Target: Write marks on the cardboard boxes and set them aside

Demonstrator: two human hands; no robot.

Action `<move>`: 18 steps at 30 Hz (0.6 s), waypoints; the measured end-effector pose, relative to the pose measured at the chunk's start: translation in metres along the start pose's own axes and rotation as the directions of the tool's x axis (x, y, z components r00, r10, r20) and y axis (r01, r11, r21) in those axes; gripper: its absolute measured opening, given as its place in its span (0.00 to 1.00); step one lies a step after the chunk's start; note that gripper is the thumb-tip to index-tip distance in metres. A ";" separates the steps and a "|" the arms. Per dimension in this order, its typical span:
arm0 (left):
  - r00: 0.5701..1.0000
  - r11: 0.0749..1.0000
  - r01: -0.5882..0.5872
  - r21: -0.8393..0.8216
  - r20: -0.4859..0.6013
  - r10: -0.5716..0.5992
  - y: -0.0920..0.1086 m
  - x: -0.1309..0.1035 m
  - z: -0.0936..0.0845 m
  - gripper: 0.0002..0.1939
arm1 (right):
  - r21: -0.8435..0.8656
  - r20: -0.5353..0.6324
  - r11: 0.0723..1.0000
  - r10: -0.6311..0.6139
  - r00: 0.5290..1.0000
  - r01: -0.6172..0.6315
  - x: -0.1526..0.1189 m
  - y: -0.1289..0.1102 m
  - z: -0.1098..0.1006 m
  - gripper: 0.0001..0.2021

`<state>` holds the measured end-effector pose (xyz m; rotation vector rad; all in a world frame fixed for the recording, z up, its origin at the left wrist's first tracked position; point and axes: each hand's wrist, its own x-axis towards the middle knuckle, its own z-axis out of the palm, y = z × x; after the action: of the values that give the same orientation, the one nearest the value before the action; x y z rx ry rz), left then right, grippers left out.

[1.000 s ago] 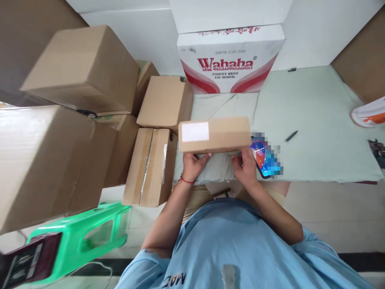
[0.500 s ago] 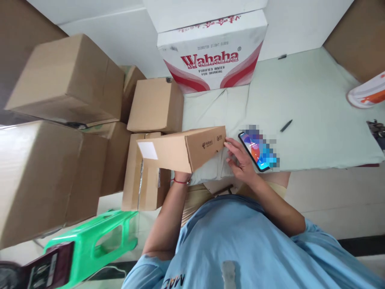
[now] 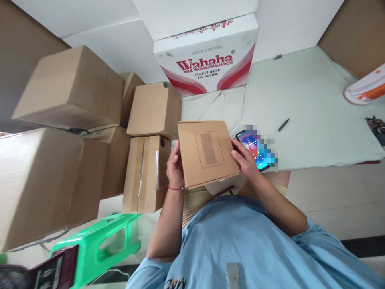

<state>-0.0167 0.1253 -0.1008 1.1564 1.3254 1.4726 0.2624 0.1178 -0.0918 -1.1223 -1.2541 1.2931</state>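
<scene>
A flat brown cardboard box point(image 3: 192, 156) is held in front of my body, its broad face with a printed square outline turned up toward the camera. My left hand point(image 3: 175, 168) grips its left edge, the fingers partly hidden behind it. At the right edge, my right hand point(image 3: 244, 159) holds the box between thumb and fingers. Just beyond that hand, a lit phone point(image 3: 252, 147) lies on the pale green tabletop, part of it blurred by pixels.
Several brown cartons point(image 3: 96, 84) are stacked on the left. A white and red Wahaha carton point(image 3: 207, 60) stands at the back. On the cloth lies a dark pen point(image 3: 283, 125). A green stool point(image 3: 90, 245) is at lower left, a white and orange container point(image 3: 365, 88) far right.
The box has been turned so its broad printed face shows instead of the side with logos. My left hand has come out from beneath to its left edge, and my right hand now grips it.
</scene>
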 end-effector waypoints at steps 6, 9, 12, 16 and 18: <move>0.998 0.991 -0.052 -0.120 0.035 0.057 0.032 -0.018 0.007 0.32 | 0.139 -0.110 0.987 0.101 0.989 -0.085 0.006 0.002 -0.002 0.30; 0.984 0.985 -0.143 -0.095 0.094 0.152 0.046 -0.018 0.012 0.28 | 0.152 -0.166 0.984 0.121 0.979 -0.096 0.007 0.003 -0.001 0.28; 0.965 0.963 -0.255 0.085 0.080 0.248 0.054 -0.016 0.010 0.20 | 0.204 -0.187 0.974 0.133 0.973 -0.093 0.006 0.002 -0.001 0.27; 0.980 0.963 -0.185 0.194 0.109 0.167 0.062 -0.017 -0.001 0.22 | 0.351 -0.156 0.934 0.123 0.980 -0.061 0.003 -0.002 0.000 0.25; 0.986 0.981 -0.099 0.169 0.149 0.074 0.065 -0.019 -0.002 0.30 | 0.438 -0.105 0.898 0.098 0.990 -0.043 0.002 -0.003 0.000 0.24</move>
<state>-0.0140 0.0997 -0.0381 1.4225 1.3412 1.3265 0.2618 0.1197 -0.0890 -0.9116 -0.7816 1.4456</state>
